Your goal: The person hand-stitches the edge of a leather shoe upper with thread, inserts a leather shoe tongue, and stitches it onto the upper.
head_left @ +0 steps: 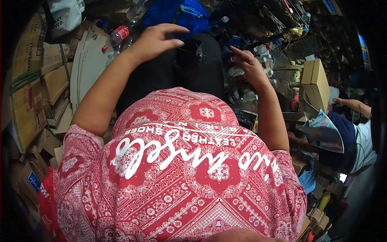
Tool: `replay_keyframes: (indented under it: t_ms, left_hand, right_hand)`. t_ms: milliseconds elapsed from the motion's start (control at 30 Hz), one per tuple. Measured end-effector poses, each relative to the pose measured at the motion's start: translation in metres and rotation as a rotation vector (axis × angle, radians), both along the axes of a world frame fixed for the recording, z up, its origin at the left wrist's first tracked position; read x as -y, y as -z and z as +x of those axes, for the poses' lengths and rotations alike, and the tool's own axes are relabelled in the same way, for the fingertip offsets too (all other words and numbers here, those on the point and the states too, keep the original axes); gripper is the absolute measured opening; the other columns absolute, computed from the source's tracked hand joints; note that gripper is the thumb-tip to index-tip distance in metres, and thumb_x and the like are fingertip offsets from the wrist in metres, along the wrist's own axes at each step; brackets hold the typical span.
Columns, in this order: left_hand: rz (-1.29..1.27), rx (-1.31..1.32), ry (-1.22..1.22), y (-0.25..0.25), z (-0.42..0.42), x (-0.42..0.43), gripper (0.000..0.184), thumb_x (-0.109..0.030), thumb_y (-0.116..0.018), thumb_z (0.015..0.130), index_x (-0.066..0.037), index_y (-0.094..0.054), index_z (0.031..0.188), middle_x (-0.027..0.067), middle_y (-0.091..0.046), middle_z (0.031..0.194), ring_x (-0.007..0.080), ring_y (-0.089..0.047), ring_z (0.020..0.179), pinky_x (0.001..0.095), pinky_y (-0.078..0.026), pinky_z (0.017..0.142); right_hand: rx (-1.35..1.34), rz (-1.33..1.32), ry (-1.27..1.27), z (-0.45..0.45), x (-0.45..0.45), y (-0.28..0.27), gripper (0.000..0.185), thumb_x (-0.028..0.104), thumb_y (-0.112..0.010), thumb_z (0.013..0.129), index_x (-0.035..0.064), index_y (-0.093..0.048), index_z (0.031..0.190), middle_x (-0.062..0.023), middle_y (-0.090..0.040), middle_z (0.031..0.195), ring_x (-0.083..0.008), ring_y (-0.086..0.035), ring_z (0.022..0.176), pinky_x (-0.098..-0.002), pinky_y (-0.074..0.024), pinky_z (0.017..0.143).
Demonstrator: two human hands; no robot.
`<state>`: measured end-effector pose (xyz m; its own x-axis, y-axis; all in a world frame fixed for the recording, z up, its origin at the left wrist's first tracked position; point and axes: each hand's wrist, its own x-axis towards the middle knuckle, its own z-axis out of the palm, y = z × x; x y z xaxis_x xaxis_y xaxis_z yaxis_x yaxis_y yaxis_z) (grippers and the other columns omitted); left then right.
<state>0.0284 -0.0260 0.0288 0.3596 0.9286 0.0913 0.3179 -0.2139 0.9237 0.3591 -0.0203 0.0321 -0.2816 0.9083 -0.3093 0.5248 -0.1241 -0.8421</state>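
Observation:
My left hand (159, 40) is above my dark-trousered left thigh, its thumb and forefinger spread apart. Between my hands, a small clear, shiny piece (199, 51) shows over the black trousers (209, 74); its exact shape is unclear. A thin pale line (201, 54) runs across the trousers near it, and I cannot tell whether either hand touches it. My right hand (248, 64) is beside my right thigh, forefinger stretched toward the middle and the other fingers partly bent. Nothing can be made out in either hand.
A blue plastic bag (177, 16) lies beyond my knees. Cardboard (54, 84) is stacked left, near a bottle with a red label (119, 34). Plastic bottles (264, 58) litter the right side. Farther right, another person (350, 133) is beside a cardboard box (316, 82).

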Motion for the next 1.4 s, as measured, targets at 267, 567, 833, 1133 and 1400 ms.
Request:
replay_keyframes:
  t_ms: [267, 567, 833, 1133, 1400]
  left_hand:
    - [-0.142, -0.112, 0.286, 0.003, 0.035, -0.029, 0.023, -0.015, -0.07, 0.08, -0.002, -0.066, 0.098, 0.0074, -0.063, 0.095, 0.0172, -0.059, 0.09, 0.03, -0.045, 0.086]
    - [-0.335, -0.018, 0.371, 0.013, 0.044, -0.034, 0.023, -0.019, -0.071, 0.079, -0.002, -0.068, 0.093, 0.004, -0.065, 0.087, 0.0137, -0.059, 0.085, 0.0276, -0.043, 0.085]
    - [-0.486, 0.129, 0.408, 0.025, 0.044, -0.032, 0.029, -0.021, -0.069, 0.081, -0.002, -0.068, 0.103, 0.0055, -0.067, 0.092, 0.0139, -0.059, 0.09, 0.028, -0.041, 0.089]
    - [-0.435, -0.07, 0.539, 0.021, 0.044, -0.037, 0.034, -0.016, -0.065, 0.081, -0.006, -0.066, 0.114, 0.0025, -0.054, 0.083, 0.016, -0.053, 0.089, 0.0291, -0.038, 0.088]
    - [-0.356, -0.187, 0.603, 0.008, 0.05, -0.038, 0.028, -0.003, -0.063, 0.079, -0.003, -0.067, 0.107, 0.0061, -0.062, 0.094, 0.0191, -0.059, 0.094, 0.0306, -0.044, 0.089]
  right_hand:
    - [0.101, 0.317, -0.275, -0.059, -0.011, -0.019, 0.015, 0.0, -0.068, 0.077, 0.0057, -0.07, 0.091, -0.0013, -0.059, 0.084, -0.0118, -0.06, 0.082, -0.0258, -0.0477, 0.072]
    - [0.068, 0.379, -0.39, -0.056, -0.013, -0.006, 0.013, 0.002, -0.071, 0.076, 0.0087, -0.071, 0.087, -0.0009, -0.059, 0.083, -0.0112, -0.059, 0.08, -0.0253, -0.0476, 0.072]
    - [-0.073, 0.375, -0.259, -0.051, 0.007, 0.02, 0.014, 0.002, -0.073, 0.073, 0.0073, -0.07, 0.086, -0.0032, -0.061, 0.083, -0.0141, -0.06, 0.078, -0.0267, -0.0486, 0.071]
    - [0.146, 0.478, -0.261, -0.054, 0.026, 0.002, 0.016, 0.004, -0.069, 0.074, 0.0127, -0.071, 0.088, -0.0085, -0.063, 0.088, -0.0227, -0.064, 0.082, -0.0321, -0.0502, 0.069]
    - [0.675, 0.715, -0.665, -0.072, 0.017, -0.035, 0.017, 0.011, -0.061, 0.077, 0.0127, -0.07, 0.09, -0.0082, -0.057, 0.084, -0.0257, -0.06, 0.086, -0.0386, -0.0414, 0.078]
